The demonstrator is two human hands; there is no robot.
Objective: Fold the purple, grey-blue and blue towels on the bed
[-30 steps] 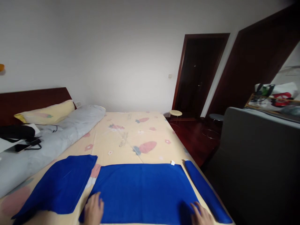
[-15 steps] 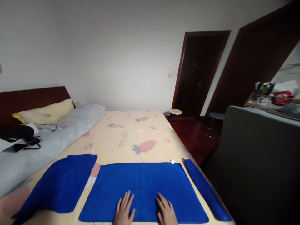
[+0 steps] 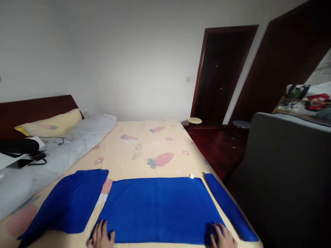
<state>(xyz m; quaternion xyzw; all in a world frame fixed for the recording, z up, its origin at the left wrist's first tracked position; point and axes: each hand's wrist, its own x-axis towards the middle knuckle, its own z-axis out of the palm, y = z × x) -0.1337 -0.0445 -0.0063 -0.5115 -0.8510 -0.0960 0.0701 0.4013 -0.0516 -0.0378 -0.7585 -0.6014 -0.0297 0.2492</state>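
Observation:
A blue cloth [image 3: 157, 210] lies spread flat on the bed in front of me, with a small white tag [image 3: 191, 176] on its far edge. My left hand [image 3: 101, 237] rests at the cloth's near left corner, fingers apart and slightly bent. At the near right corner is my right hand [image 3: 224, 237], its fingers also apart and bent over the fabric. To the left lies a second blue cloth [image 3: 69, 199], loosely laid out with a bent near edge. A rolled blue cloth [image 3: 230, 208] lies along the bed's right edge, beside my right hand.
The bed's cream patterned sheet [image 3: 139, 144] extends to the far wall. On the left are a grey quilt [image 3: 74, 146], a yellow pillow [image 3: 54, 122] and a phone [image 3: 25, 163]. A dark grey panel [image 3: 284, 172] stands at right, and stools [image 3: 194, 120] stand beyond the bed.
My hands have moved apart from the middle of the flat cloth, left hand to its near left corner and right hand to its near right corner. The cloths stay put.

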